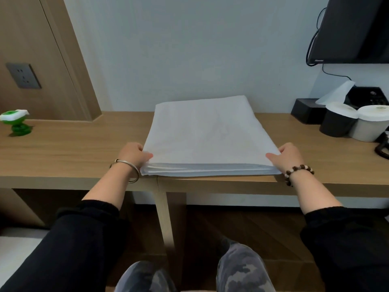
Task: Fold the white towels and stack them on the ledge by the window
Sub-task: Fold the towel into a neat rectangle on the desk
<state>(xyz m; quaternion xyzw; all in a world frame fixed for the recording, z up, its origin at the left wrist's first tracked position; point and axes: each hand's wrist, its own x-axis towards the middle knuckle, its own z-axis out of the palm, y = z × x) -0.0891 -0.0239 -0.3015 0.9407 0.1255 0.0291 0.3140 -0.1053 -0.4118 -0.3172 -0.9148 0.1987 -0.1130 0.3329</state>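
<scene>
A white towel (pixel 208 133), folded into a flat rectangle of several layers, lies on the wooden desk (pixel 73 148) with its near edge at the desk's front edge. My left hand (pixel 133 153) pinches its near left corner, thumb on top. My right hand (pixel 287 154) pinches the near right corner the same way. The fingers under the layers are hidden.
A green and white object (pixel 15 122) stands at the desk's far left. At the right stand a black cup (pixel 337 121), a white cup (pixel 370 125) and a black tissue box (pixel 309 110). A television (pixel 353 30) hangs above them. A wall socket (pixel 23 75) is at left.
</scene>
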